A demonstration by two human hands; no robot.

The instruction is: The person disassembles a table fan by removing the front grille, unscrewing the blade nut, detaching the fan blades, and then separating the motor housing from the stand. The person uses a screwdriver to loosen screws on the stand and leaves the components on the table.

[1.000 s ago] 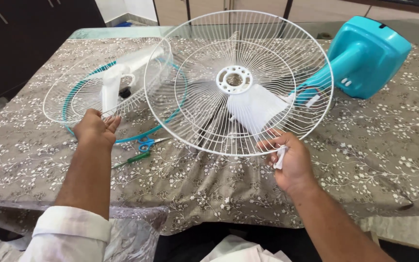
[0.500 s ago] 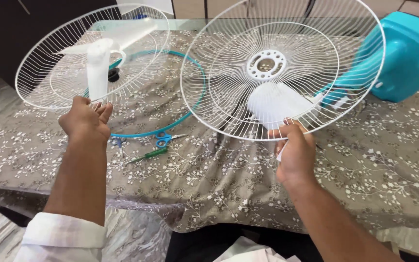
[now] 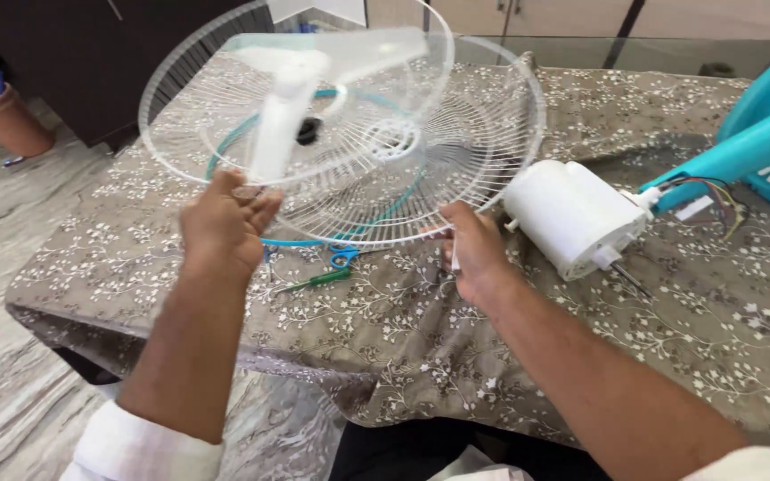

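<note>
I hold 2 round white wire fan guards up over the table, 1 in each hand, and they overlap in the upper middle of the frame. My left hand (image 3: pixel 225 223), left of centre, is clenched on the lower rim of the front white wire guard (image 3: pixel 225 80), which fills the upper left and stands tilted toward me. Through its wires I see the translucent white plastic fan blade (image 3: pixel 287 107), blurred, so I cannot tell whether it lies on the table or rides in the guard. My right hand (image 3: pixel 474 254), at centre, grips the lower rim of the second white wire guard with a round hub plate (image 3: pixel 483 160), which sits behind the first and reaches toward the upper middle.

Below the guards, on the grey flower-patterned tablecloth (image 3: pixel 715 330), lie a thin teal plastic ring (image 3: pixel 394 209), blue-handled scissors (image 3: pixel 342 258) and a green-handled screwdriver (image 3: pixel 314 281). Right of my right hand rests a white cylindrical fan motor (image 3: pixel 572 218), wired to a teal plastic fan body (image 3: pixel 759 134) at the right edge. A terracotta pot (image 3: pixel 6 120) stands on the floor at upper left.
</note>
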